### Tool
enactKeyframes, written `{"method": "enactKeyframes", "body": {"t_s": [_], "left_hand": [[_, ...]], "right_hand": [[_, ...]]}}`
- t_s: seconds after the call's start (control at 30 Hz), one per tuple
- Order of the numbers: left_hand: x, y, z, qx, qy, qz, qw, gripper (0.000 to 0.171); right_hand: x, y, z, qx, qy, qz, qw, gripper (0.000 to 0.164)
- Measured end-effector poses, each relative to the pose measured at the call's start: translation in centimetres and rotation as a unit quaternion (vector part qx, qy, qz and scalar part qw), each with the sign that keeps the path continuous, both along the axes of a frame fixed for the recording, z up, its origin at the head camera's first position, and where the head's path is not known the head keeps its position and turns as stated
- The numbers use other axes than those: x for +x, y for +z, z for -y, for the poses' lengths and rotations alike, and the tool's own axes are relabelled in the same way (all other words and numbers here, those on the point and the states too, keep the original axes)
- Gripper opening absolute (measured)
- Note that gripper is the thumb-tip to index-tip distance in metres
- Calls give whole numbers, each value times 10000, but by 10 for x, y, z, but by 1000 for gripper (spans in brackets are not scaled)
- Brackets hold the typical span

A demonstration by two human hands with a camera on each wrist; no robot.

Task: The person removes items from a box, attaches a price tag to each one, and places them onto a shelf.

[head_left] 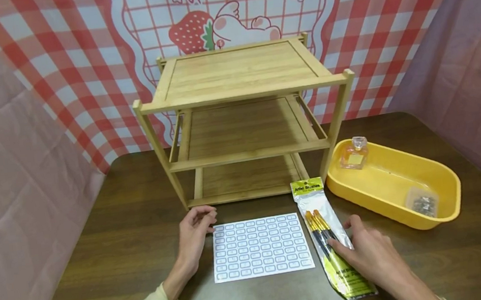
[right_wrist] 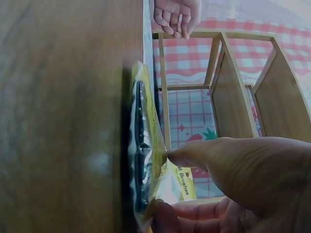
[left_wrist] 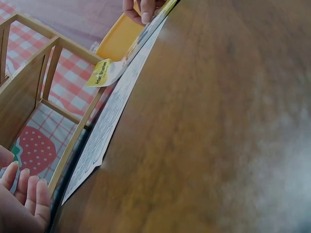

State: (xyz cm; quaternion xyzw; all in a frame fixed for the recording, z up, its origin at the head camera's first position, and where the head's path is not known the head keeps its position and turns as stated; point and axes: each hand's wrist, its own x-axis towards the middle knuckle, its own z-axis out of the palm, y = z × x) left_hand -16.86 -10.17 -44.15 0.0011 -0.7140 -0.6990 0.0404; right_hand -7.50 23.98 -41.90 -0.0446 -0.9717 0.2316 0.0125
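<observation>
A flat clear pack of artist brushes (head_left: 328, 246) with yellow-green ends lies on the dark wooden table. My right hand (head_left: 370, 251) pinches its right side, the thumb on top and fingers at the edge, as the right wrist view shows. To the left of the pack lies a white sheet (head_left: 261, 246) printed with rows of small blue-outlined numbered labels. My left hand (head_left: 193, 234) is by the sheet's upper left corner, its fingers loosely bent and holding nothing. In the left wrist view those fingers (left_wrist: 33, 191) appear apart from the sheet.
Behind the sheet stands a three-tier wooden shelf (head_left: 240, 71), its tiers bare. A yellow basin (head_left: 362, 201) on the right holds a pink perfume bottle (head_left: 354, 157) and a small clear box (head_left: 423, 203) of metallic pieces. A red-checked cloth (head_left: 77, 84) hangs behind.
</observation>
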Motion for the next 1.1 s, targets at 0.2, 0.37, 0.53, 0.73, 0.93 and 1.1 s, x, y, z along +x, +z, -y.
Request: {"method": "enactKeyframes", "body": {"t_s": [0.2,0.37,0.53,0.73,0.93,1.1], "left_hand": [[0,-1,2,-32,9,-9,10000,17],[0,0,4,-55,7,-35,10000,16],[0,1,8,98,-113,-125,9998,18],[-1,3,13,361,-423,-100,9984,20],[-2,4,19,143,-688,-87,9975,22],[-4,4,25,-174,-914,-15,9957,24]], "right_hand": [[2,3,2,217,-8,155,9996,54],[3,7,1,381,112,52,9992,55],[-4,14,-3,414,290,-16,9987,52],[-20,22,-6,-154,868,-431,9952,38],[-35,22,-7,-563,1754,-1159,9760,25],[-47,19,-2,-758,2164,-1329,9642,22]]}}
